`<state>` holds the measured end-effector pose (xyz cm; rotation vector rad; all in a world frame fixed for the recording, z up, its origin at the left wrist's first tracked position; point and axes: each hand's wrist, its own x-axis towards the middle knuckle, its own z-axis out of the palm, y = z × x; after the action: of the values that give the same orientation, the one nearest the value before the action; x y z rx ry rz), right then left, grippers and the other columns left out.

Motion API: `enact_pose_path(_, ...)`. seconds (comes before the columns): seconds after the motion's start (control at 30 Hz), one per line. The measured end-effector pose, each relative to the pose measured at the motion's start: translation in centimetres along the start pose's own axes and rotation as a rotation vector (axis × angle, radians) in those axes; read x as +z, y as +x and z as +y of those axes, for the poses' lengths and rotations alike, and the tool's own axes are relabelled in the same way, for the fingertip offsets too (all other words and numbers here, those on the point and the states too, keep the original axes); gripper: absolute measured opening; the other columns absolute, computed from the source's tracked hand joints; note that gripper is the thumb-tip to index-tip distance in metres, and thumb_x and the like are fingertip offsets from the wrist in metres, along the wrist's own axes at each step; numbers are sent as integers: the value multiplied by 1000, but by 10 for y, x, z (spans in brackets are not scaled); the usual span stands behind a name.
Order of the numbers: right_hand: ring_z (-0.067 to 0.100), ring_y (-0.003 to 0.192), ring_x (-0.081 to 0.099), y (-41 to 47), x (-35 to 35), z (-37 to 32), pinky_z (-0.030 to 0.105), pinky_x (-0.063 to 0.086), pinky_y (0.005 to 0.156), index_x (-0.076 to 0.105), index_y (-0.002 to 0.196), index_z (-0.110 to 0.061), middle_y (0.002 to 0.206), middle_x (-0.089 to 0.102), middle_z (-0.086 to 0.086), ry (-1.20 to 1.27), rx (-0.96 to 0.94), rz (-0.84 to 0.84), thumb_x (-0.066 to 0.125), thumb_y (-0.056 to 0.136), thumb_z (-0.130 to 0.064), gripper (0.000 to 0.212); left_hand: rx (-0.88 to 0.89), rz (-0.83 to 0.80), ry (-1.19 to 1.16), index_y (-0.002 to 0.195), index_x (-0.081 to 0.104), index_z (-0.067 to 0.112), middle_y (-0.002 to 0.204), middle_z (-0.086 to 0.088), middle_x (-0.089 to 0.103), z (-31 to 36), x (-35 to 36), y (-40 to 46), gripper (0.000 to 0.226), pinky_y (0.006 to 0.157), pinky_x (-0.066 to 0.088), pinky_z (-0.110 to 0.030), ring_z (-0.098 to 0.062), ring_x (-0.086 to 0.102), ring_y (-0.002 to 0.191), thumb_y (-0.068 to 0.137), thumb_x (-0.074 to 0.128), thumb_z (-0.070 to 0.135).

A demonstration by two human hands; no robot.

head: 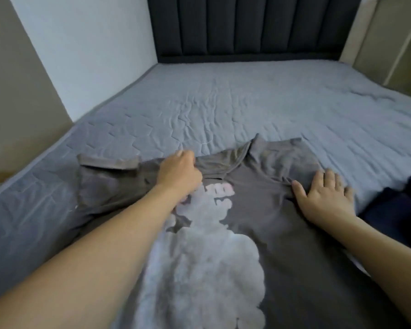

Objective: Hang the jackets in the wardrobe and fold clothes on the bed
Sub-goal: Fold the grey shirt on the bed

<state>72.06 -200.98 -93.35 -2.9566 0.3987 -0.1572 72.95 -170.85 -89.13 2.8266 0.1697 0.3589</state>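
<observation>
With the left hand [179, 173] clenched on the grey T-shirt [259, 210] near its collar and the right hand [324, 194] pressing flat-fingered on the other shoulder, it seems best to tug outward — smoothing wrinkles — before folding on the bed [247, 103].

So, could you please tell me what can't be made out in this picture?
- T-shirt hem: cut off by the bottom edge of the head view.
- Dark garment: cut by the right edge; its type is unclear.
- Left hand fingers: curled into the shirt's shoulder fabric, fingertips hidden.
- Pale print: blurred, motif unreadable.
</observation>
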Motion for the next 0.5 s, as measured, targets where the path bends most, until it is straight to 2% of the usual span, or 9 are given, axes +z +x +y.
enact_pose_path(0.1, 35, 146, 0, -13, -1, 47, 44, -2, 117, 9, 150, 4, 159, 1, 23, 111, 158, -33, 23, 95, -61, 87, 181, -199, -148, 102, 59, 17, 115, -11, 60, 108, 22, 33, 22, 87, 46, -34, -30, 56, 106, 85, 45, 11)
enact_pose_path(0.2, 36, 145, 6, -20, 8, 56, 38, -1, 117, 15, 147, 10, 157, 8, 27, 219, 159, 69, 36, 97, -35, 71, 318, -335, -234, 108, 64, 13, 117, -13, 64, 208, 53, 50, 24, 82, 45, -28, -29, 60, 107, 89, 49, 13)
enact_pose_path(0.27, 37, 145, 8, -17, 13, 56, 37, -2, 116, 17, 146, 11, 156, 10, 28, 254, 152, 112, 40, 92, -24, 69, 272, -406, -220, 124, 58, 8, 133, -17, 57, 253, 77, 61, 38, 89, 42, -27, -30, 55, 120, 95, 50, 30)
enact_pose_path(0.33, 36, 145, 7, -13, 18, 57, 37, -4, 116, 16, 146, 11, 156, 10, 29, 280, 152, 140, 41, 90, -22, 70, 145, -492, -144, 143, 43, 6, 151, -14, 39, 278, 97, 71, 67, 109, 34, -38, -32, 41, 136, 94, 47, 52)
enact_pose_path(0.37, 36, 145, 6, -12, 21, 58, 37, -5, 117, 15, 147, 11, 156, 8, 28, 289, 155, 146, 40, 90, -22, 71, 119, -527, -71, 145, 40, 9, 154, -12, 35, 284, 106, 72, 71, 111, 32, -46, -32, 37, 139, 93, 46, 56)
enact_pose_path(0.43, 35, 145, 4, -9, 25, 60, 37, -7, 117, 12, 147, 11, 156, 6, 28, 313, 153, 152, 38, 90, -22, 71, 75, -479, 11, 141, 46, 10, 150, -11, 41, 289, 117, 70, 58, 107, 37, -48, -33, 41, 135, 94, 47, 44)
enact_pose_path(0.5, 37, 145, 4, -8, 25, 59, 38, -7, 117, 13, 147, 11, 156, 6, 28, 328, 148, 150, 38, 90, -21, 70, -15, -347, -145, 135, 52, 8, 141, -13, 51, 286, 114, 66, 46, 99, 43, -38, -32, 50, 127, 95, 47, 31)
